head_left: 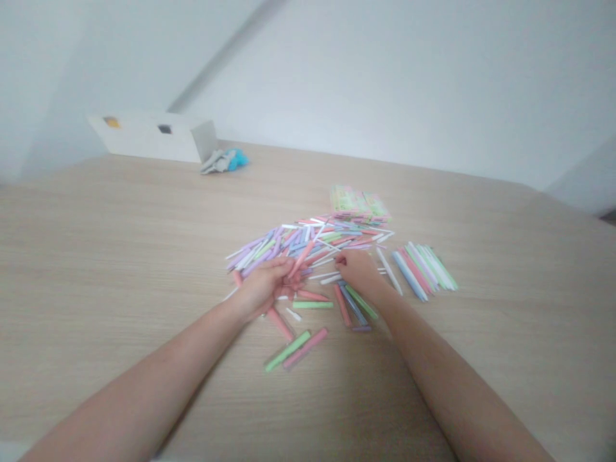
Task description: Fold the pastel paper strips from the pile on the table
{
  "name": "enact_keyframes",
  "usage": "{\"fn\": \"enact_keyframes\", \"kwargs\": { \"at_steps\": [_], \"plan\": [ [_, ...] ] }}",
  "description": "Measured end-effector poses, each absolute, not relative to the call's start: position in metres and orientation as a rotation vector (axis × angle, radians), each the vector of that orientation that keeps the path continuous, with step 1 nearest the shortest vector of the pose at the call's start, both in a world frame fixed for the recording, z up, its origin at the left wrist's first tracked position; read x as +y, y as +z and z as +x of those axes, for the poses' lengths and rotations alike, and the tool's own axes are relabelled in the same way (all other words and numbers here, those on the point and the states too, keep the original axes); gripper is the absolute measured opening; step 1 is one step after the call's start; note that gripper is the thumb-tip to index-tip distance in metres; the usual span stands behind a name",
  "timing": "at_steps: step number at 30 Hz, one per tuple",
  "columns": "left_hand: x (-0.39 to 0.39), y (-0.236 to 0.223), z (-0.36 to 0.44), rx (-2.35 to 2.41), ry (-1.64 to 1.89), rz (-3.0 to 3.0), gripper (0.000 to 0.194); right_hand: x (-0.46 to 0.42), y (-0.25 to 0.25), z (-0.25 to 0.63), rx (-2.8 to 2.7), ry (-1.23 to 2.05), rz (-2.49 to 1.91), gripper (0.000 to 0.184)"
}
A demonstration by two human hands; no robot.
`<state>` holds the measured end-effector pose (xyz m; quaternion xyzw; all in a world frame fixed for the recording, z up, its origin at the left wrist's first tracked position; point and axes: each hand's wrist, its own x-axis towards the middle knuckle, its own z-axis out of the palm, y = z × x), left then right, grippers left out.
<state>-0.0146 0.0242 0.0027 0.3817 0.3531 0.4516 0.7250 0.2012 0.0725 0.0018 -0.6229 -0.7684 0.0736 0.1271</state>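
1. Across the wooden tabletop [120,269], a loose heap of pastel paper strips [308,247] lies between our hands, with a sorted bunch of strips [418,269] just to the right and a stacked packet [359,202] beyond.
2. We judge these strips light, fairly stiff and easily scattered, so a fingertip pinch near the middle of one would suit best.
3. Our left hand [262,289] is turned over, its fingers curled beside a pink strip [301,258]; we cannot tell whether it is held.
4. Our right hand [359,273] reaches forward, fingertips down at the heap's edge, and its grip is also unclear.
5. Our left forearm [144,378] and right forearm [447,366] angle inward from the bottom corners.
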Motion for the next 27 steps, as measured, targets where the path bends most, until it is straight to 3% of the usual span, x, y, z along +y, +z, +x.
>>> {"fn": "enact_keyframes", "kwargs": {
  "at_steps": [15,22,27],
  "plan": [
    [0.022,0.002,-0.011,0.772,0.906,0.857,0.022,0.060,0.017,0.205,-1.970,0.367,-1.605,0.013],
    [0.022,-0.005,-0.014,0.726,0.833,0.947,0.022,0.036,0.006,0.204,-1.075,1.190,-1.125,0.023],
    [0.022,-0.010,-0.016,0.713,0.793,1.072,0.026,0.027,0.002,0.205,-0.934,1.283,-1.042,0.028]
  ]
}}
